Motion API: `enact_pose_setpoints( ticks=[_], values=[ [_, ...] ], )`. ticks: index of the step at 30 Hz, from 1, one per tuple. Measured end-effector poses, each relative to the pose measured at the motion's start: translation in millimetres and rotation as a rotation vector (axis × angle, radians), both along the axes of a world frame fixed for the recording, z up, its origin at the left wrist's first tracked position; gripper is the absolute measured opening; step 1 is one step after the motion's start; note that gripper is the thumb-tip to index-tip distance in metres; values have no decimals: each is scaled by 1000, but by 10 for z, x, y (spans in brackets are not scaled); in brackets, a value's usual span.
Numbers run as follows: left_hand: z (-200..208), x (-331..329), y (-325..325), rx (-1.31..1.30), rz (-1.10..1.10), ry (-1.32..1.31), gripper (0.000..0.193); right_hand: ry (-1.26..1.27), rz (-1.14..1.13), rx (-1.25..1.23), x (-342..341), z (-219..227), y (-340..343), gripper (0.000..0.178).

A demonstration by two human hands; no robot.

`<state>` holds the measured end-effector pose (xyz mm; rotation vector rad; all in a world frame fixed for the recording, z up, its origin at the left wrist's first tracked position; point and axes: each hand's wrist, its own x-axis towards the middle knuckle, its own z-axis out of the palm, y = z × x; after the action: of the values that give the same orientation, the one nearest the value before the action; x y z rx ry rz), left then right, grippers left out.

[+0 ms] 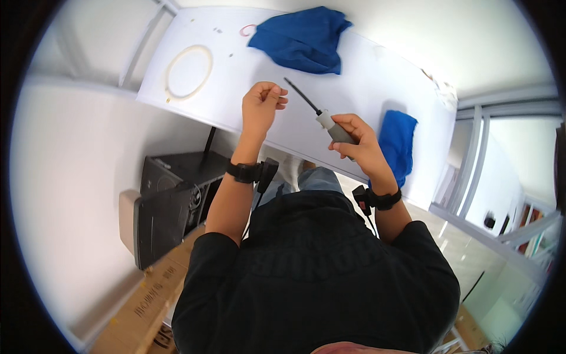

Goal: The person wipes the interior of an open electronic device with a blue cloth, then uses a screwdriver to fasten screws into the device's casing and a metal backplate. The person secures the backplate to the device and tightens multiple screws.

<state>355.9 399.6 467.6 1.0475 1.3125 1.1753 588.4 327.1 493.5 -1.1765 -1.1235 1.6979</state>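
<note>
The right hand (pixel 361 140) grasps a screwdriver (pixel 323 119) by its handle over a white table (pixel 224 94), close to the near edge; the shaft slants out of the grip toward the far edge, tip just beside the left hand (pixel 263 106). Fingers hide part of the handle; whether the left grip pinches anything, one cannot tell. Both forearms (pixel 246 152) cross the near edge, left fingers curled.

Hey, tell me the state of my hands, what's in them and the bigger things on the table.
Screwdriver: held, shaft pointing away and leftward
Right hand: gripping the screwdriver's handle
Left hand: fingers curled; contents unclear
Far blue cloth: rumpled, spread out
Near blue cloth: compact, partly hidden by the right hand and forearm
Pale ring: lying flat
</note>
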Motion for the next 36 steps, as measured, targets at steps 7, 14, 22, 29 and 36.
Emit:
enact_pose_setpoints(
  ticks=[7, 14, 22, 29, 36],
  values=[
    [180, -859, -720, -113, 248, -751, 17, 14, 300, 90, -579, 54, 53, 46],
    [110, -1446, -1604, -65, 470, -653, 18, -18, 583, 62, -1206, 105, -112, 46],
    [-13, -2273, -2625, -75, 570, -513, 15, -67, 764, 130, -2130, 61, -690, 50],
    [-146, -3243, -3604, -60, 468, -510, 14, -102, 750, 8, -3031, 91, -1621, 47],
    [-198, -3871, -4227, -92, 443, -459, 12, -131, 693, -156, -3609, 49, -2265, 48]
  ],
)
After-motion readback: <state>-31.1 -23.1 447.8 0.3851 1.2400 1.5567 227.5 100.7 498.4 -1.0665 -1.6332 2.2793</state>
